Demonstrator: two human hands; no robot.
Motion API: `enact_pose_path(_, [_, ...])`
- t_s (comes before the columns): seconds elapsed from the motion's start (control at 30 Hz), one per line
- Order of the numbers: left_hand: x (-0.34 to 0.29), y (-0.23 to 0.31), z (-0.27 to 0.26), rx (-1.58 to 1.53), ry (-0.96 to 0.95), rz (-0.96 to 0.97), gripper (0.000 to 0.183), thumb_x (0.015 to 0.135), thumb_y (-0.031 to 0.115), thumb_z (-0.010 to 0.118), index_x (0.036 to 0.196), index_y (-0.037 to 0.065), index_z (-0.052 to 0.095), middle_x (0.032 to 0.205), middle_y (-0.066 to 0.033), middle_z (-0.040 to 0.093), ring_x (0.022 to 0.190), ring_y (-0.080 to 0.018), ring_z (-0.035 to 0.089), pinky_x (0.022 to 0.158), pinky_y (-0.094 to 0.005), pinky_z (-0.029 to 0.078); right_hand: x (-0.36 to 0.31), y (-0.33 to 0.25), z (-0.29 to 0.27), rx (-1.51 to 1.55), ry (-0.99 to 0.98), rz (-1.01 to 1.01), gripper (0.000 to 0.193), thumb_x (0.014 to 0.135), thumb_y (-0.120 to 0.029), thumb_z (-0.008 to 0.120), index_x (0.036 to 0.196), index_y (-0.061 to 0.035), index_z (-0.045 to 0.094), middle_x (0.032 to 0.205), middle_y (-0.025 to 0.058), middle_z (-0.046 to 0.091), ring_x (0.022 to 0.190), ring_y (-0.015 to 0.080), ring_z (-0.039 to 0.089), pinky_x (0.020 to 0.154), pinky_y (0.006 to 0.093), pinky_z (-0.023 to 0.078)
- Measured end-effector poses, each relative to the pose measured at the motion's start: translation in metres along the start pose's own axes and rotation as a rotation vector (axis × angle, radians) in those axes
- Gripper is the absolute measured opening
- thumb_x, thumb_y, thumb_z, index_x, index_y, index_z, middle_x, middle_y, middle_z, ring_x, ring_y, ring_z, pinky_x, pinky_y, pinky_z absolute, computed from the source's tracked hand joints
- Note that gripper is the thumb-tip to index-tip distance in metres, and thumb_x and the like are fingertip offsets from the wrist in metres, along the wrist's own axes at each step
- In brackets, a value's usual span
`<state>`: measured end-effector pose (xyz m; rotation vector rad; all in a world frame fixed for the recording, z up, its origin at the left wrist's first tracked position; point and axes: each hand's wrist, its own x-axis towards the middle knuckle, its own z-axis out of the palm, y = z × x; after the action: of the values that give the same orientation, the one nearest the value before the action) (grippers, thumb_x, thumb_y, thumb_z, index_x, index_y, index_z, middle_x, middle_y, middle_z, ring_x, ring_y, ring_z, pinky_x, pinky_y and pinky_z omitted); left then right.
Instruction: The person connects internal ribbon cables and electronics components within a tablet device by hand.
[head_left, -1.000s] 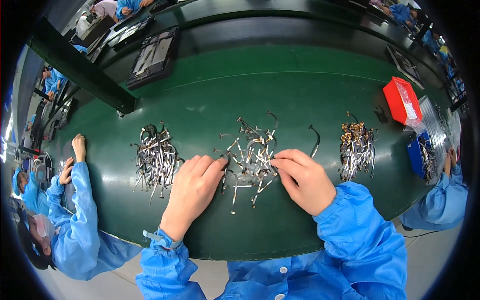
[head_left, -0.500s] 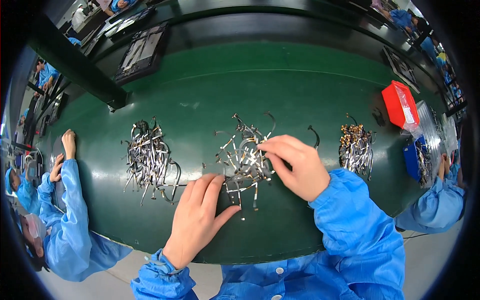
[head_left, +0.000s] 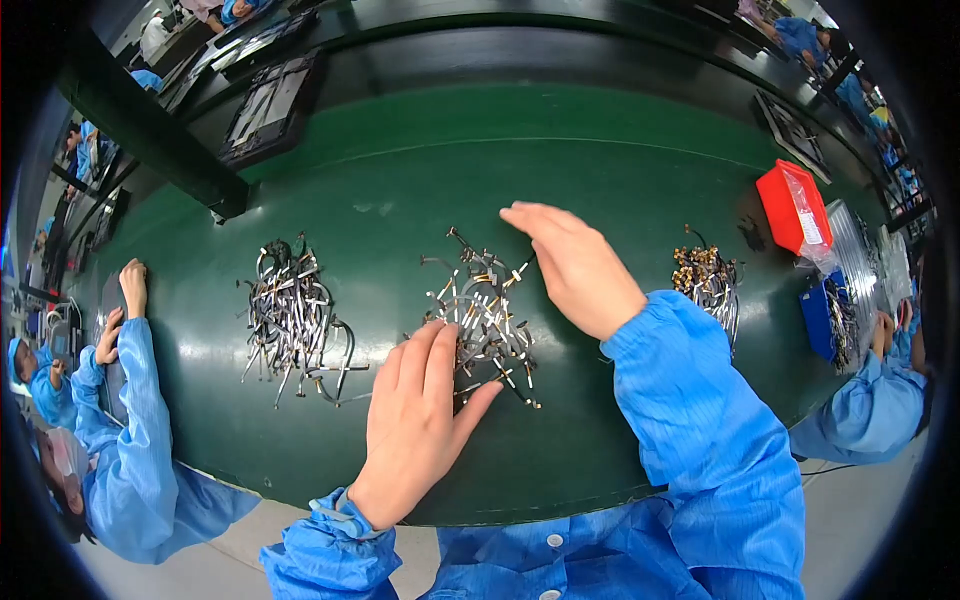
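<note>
A loose pile of short black cables with silver and white ends [head_left: 488, 310] lies on the green table between my hands. My left hand [head_left: 412, 405] rests at its near left edge, fingers stretched out, thumb and fingertips against the cables. My right hand [head_left: 585, 270] stands on edge at the pile's far right side, fingers extended forward. A cable end reaches its thumb side; whether they touch I cannot tell. A larger heap of similar cables [head_left: 288, 315] sits to the left. Toward the right lies a smaller cable heap with gold-coloured ends [head_left: 708, 278], partly behind my right sleeve.
A red bin [head_left: 792, 208] and a blue bin of cables [head_left: 822, 318] stand at the right beside clear plastic trays [head_left: 850, 255]. A dark post [head_left: 165, 130] rises at the back left, near a flat black device [head_left: 268, 108]. Co-workers sit at left [head_left: 145, 400] and right [head_left: 865, 405].
My right hand has lifted off the middle pile and moved away, its fingers straightening. My left hand has shifted slightly right. The middle pile is more gathered at its near edge.
</note>
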<state>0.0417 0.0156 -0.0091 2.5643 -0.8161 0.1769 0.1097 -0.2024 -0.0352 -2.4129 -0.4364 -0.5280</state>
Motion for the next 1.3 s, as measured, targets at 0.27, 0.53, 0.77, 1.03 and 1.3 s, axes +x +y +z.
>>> enact_pose_path(0.27, [0.007,-0.007,-0.004,-0.162,-0.020,0.034,0.050,0.083,0.017,0.073,0.122,-0.005,0.053,0.126,-0.0200,0.054,0.108,-0.0362,0.056,0.093,-0.0418,0.047,-0.010,-0.025,-0.007,0.324,-0.141,0.078,0.036,0.088,0.009,0.048,0.121,-0.0013,0.060,0.111,0.0173,0.064,0.100,0.0336,0.065,0.089,0.0380,0.052])
enact_pose_path(0.53, [-0.008,0.023,0.001,0.083,-0.026,0.059,0.070,0.072,0.029,0.079,0.129,0.000,0.051,0.130,-0.0182,0.047,0.112,-0.0400,0.047,0.097,-0.0473,0.042,0.051,-0.002,0.027,0.102,-0.224,-0.114,0.043,0.079,0.011,0.048,0.118,0.0003,0.063,0.123,0.0171,0.063,0.122,0.0338,0.053,0.105,0.0398,0.044])
enact_pose_path(0.77, [-0.001,0.014,0.012,0.056,-0.002,-0.003,0.053,0.078,0.008,0.066,0.128,-0.002,0.052,0.125,-0.0197,0.049,0.111,-0.0350,0.050,0.093,-0.0400,0.047,0.026,-0.006,0.003,0.137,-0.374,-0.049,0.038,0.077,0.012,0.050,0.109,0.0008,0.067,0.115,0.0175,0.066,0.107,0.0346,0.062,0.095,0.0400,0.050])
enact_pose_path(1.03, [0.000,0.016,0.009,-0.033,0.028,0.029,0.047,0.078,0.004,0.066,0.122,-0.003,0.054,0.120,-0.0194,0.051,0.106,-0.0344,0.053,0.092,-0.0403,0.048,0.039,-0.014,0.000,0.116,-0.243,0.004,0.028,0.085,0.004,0.057,0.110,-0.0012,0.067,0.103,0.0169,0.067,0.092,0.0341,0.066,0.083,0.0377,0.054])
enact_pose_path(1.3, [0.015,-0.012,-0.015,0.065,0.100,0.061,0.028,0.080,0.014,0.070,0.104,0.004,0.060,0.105,-0.0082,0.061,0.093,-0.0266,0.059,0.076,-0.0384,0.047,0.058,-0.001,0.006,-0.023,-0.519,-0.333,0.027,0.084,-0.002,0.061,0.109,-0.0081,0.070,0.111,0.0064,0.063,0.106,0.0265,0.060,0.090,0.0368,0.051])
